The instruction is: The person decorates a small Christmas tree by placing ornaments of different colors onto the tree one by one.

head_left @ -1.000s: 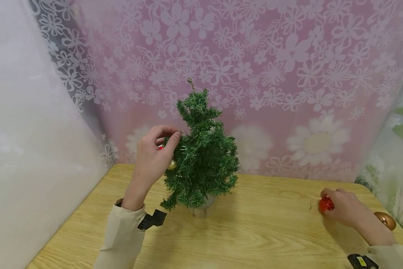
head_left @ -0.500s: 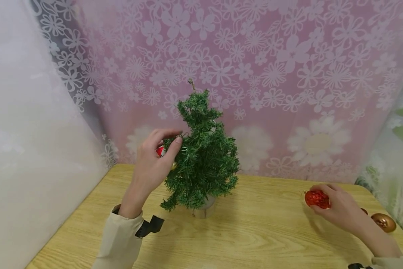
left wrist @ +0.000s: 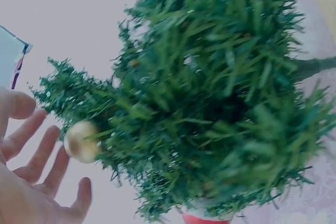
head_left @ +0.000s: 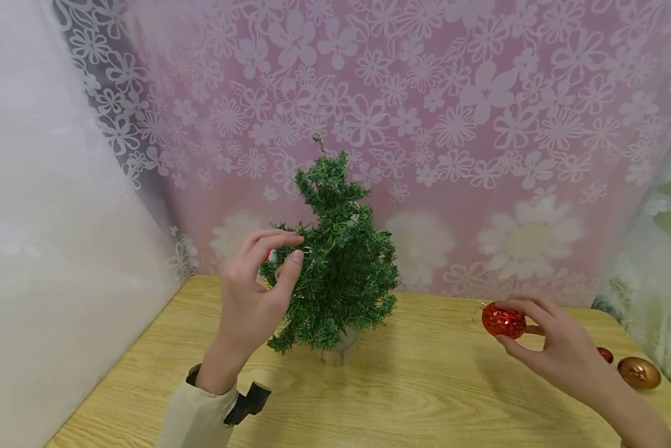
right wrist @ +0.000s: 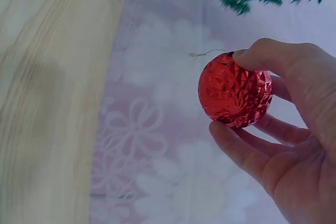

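A small artificial Christmas tree [head_left: 341,267] stands upright on the table. My left hand [head_left: 257,292] is at its left side, thumb and fingers spread apart with nothing between them. Close to those fingers a gold bauble [left wrist: 82,141] hangs on a branch in the left wrist view. A red and white ornament [head_left: 270,256] shows partly behind the left hand. Over the table's right side my right hand [head_left: 561,348] pinches a shiny red faceted bauble [right wrist: 234,91] between thumb and fingers. A thin gold hanging loop [right wrist: 207,53] sticks out from the bauble's top.
On the wood-grain table [head_left: 425,386], a copper-gold bauble [head_left: 639,373] and a smaller dark red ball [head_left: 605,354] lie near the right edge, by the right forearm. A pink flower-print curtain [head_left: 436,155] hangs behind the table.
My right hand has lifted the red bauble and carried it left toward the tree. My left hand has moved slightly down from the branch, its thumb and fingers parting.
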A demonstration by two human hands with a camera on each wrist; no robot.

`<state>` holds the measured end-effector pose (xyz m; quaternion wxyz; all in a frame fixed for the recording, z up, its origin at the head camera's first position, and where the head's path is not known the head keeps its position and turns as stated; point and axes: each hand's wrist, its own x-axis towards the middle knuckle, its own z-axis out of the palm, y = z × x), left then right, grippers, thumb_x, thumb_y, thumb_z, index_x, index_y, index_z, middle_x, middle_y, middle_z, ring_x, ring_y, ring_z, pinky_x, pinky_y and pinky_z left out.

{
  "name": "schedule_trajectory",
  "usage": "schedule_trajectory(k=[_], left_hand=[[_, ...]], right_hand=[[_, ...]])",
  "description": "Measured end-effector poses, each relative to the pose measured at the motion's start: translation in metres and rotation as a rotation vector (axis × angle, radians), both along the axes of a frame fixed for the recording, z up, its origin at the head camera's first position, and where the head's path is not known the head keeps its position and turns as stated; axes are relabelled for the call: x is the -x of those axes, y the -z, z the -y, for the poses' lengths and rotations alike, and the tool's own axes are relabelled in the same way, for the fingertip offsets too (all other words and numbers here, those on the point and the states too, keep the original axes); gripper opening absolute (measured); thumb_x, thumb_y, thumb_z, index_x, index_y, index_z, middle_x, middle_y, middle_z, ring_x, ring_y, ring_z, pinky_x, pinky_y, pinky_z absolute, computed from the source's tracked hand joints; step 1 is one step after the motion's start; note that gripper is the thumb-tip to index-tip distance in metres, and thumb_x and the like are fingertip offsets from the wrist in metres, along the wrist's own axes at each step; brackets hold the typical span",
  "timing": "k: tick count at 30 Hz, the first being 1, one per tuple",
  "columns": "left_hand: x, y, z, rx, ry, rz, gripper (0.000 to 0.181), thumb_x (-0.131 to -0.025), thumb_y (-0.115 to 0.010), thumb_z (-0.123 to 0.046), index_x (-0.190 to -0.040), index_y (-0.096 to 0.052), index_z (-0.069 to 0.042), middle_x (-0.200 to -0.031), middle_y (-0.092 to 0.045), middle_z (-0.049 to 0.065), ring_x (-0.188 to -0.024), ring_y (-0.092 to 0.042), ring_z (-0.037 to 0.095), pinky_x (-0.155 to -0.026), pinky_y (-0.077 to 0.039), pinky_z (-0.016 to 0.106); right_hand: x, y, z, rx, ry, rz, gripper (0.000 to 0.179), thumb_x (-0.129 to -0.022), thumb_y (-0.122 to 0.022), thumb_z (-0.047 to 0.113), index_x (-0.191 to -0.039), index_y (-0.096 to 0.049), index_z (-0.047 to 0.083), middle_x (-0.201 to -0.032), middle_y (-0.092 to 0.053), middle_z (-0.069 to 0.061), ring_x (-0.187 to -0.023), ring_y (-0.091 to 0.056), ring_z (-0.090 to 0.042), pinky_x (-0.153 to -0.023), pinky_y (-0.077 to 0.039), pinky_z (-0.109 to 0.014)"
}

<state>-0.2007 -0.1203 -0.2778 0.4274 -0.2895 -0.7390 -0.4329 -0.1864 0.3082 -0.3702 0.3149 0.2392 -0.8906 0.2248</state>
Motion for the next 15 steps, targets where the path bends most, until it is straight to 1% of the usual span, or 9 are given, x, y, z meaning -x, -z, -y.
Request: schedule_trajectory(k=[1,2,3,4,6,8,12,14,15], left_hand=[[0.000,0.002,-0.001,0.006,0.012,-0.028,0.021,-0.096,-0.068,-0.007,-0.115,-0.074,-0.009,-0.120,-0.069,0.009,-0.099,-0.066,0.018,-0.071,-0.045,0.023],[0.000,0.004,-0.003,0.009,0.027,-0.055,0.021,-0.095,-0.068,-0.005,-0.115,-0.074,-0.008,-0.120,-0.069,0.010,-0.110,-0.065,0.022,-0.078,-0.045,0.027],[0.000,0.005,-0.004,0.013,0.038,-0.084,0.020,-0.095,-0.068,-0.005,-0.114,-0.074,-0.007,-0.119,-0.069,0.011,-0.111,-0.065,0.024,-0.085,-0.046,0.031],[-0.001,0.007,-0.006,0.019,0.047,-0.116,0.019,-0.095,-0.068,-0.005,-0.113,-0.074,-0.006,-0.118,-0.069,0.013,-0.111,-0.065,0.026,-0.084,-0.047,0.031],[-0.003,0.009,-0.009,0.038,0.051,-0.189,0.016,-0.098,-0.065,-0.009,-0.110,-0.074,-0.005,-0.115,-0.069,0.015,-0.109,-0.064,0.028,-0.086,-0.047,0.034],[-0.004,0.011,-0.013,0.067,0.049,-0.275,0.017,-0.100,-0.063,-0.014,-0.107,-0.074,-0.004,-0.111,-0.069,0.015,-0.107,-0.063,0.030,-0.090,-0.048,0.036],[-0.009,0.010,-0.020,0.131,0.018,-0.456,0.020,-0.102,-0.058,-0.016,-0.103,-0.074,-0.003,-0.105,-0.070,0.014,-0.102,-0.064,0.032,-0.092,-0.047,0.044],[-0.011,0.010,-0.024,0.157,-0.002,-0.535,0.019,-0.101,-0.059,-0.014,-0.100,-0.075,-0.005,-0.103,-0.071,0.013,-0.100,-0.065,0.032,-0.088,-0.047,0.044],[-0.013,0.010,-0.026,0.170,-0.008,-0.562,0.019,-0.100,-0.059,-0.014,-0.099,-0.076,-0.006,-0.102,-0.071,0.012,-0.098,-0.066,0.031,-0.087,-0.047,0.045]], right_hand=[[-0.002,-0.002,0.004,0.009,-0.013,-0.011,0.066,-0.060,-0.092,-0.006,-0.121,-0.070,0.011,-0.118,-0.063,-0.006,-0.100,-0.049,0.022,-0.072,-0.047,0.001],[-0.005,-0.005,0.008,0.018,-0.026,-0.020,0.067,-0.060,-0.091,-0.007,-0.121,-0.070,0.011,-0.118,-0.063,-0.006,-0.101,-0.049,0.023,-0.074,-0.047,0.001],[-0.007,-0.007,0.011,0.027,-0.039,-0.027,0.069,-0.059,-0.091,-0.008,-0.121,-0.070,0.011,-0.118,-0.063,-0.005,-0.103,-0.049,0.023,-0.075,-0.047,0.001],[-0.009,-0.009,0.014,0.031,-0.053,-0.036,0.070,-0.058,-0.091,-0.010,-0.121,-0.071,0.011,-0.119,-0.063,-0.005,-0.104,-0.049,0.022,-0.076,-0.047,0.001],[-0.013,-0.013,0.020,0.028,-0.075,-0.052,0.072,-0.057,-0.090,-0.012,-0.122,-0.070,0.011,-0.120,-0.063,-0.003,-0.106,-0.051,0.022,-0.079,-0.047,0.000],[-0.017,-0.017,0.025,0.024,-0.096,-0.065,0.075,-0.056,-0.090,-0.012,-0.124,-0.070,0.012,-0.122,-0.063,-0.002,-0.108,-0.052,0.021,-0.081,-0.048,0.000],[-0.024,-0.024,0.033,0.018,-0.139,-0.085,0.078,-0.055,-0.092,-0.010,-0.126,-0.069,0.014,-0.125,-0.063,-0.002,-0.109,-0.056,0.016,-0.083,-0.049,-0.002],[-0.028,-0.026,0.037,0.020,-0.157,-0.084,0.076,-0.058,-0.093,-0.006,-0.127,-0.069,0.015,-0.127,-0.063,-0.003,-0.108,-0.058,0.014,-0.084,-0.049,-0.003],[-0.030,-0.027,0.039,0.019,-0.164,-0.085,0.073,-0.062,-0.094,-0.002,-0.128,-0.069,0.015,-0.127,-0.063,-0.004,-0.108,-0.058,0.013,-0.084,-0.049,-0.003]])
